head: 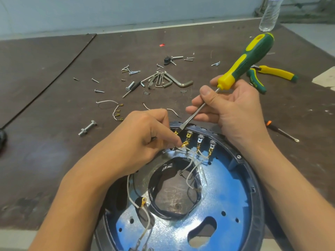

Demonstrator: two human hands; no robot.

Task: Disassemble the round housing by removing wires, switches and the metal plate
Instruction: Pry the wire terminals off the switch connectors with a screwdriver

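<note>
Right hand (233, 107) angles screwdriver (241, 64) into blue round housing (226, 187).

Brown board work surface (54, 105), scuffed and dusty. Clear plastic bottle (270, 15) upright at the far right corner. Yellow-and-green pliers (275, 71) lying at right, handles spread. Bunch of hex keys (168, 81) at centre, loose screws (130, 70) scattered to its left and beyond it. Bolt with nut (87, 128) lying apart at left. Slim orange-capped screwdriver (282, 132) at right, nearer than the pliers. Small red scrap (161, 44) toward the far edge.
</note>
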